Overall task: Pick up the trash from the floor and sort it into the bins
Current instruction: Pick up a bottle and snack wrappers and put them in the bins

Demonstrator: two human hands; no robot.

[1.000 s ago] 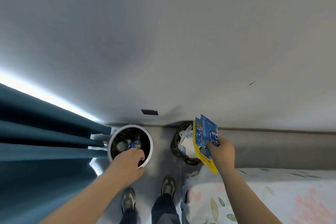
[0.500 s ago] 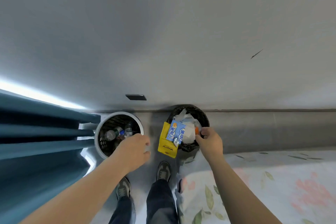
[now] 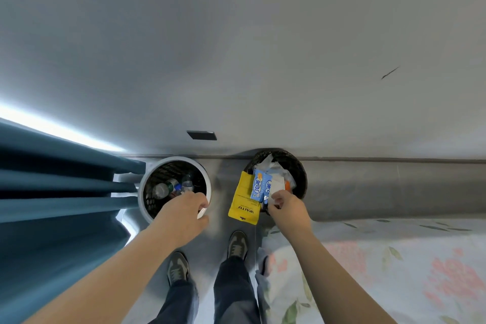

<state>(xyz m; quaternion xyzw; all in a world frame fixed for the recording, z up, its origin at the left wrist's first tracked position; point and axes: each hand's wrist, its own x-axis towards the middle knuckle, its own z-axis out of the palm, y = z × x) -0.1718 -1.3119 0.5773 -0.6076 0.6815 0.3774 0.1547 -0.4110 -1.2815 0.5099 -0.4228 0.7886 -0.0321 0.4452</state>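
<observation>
Right hand [image 3: 286, 209] at the black bin's [image 3: 299, 168] near rim, fingers curled against the blue carton [image 3: 260, 185], pinch or touch I can't tell, yellow packet [image 3: 244, 202] drooping just left of it. Left hand [image 3: 184, 209] curled over the white bin's [image 3: 175, 158] rim, grip unclear.

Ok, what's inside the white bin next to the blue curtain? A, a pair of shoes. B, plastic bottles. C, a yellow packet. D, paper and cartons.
B: clear plastic bottles lie inside the white bin, while the paper and cartons sit in the dark woven bin to its right.
</observation>
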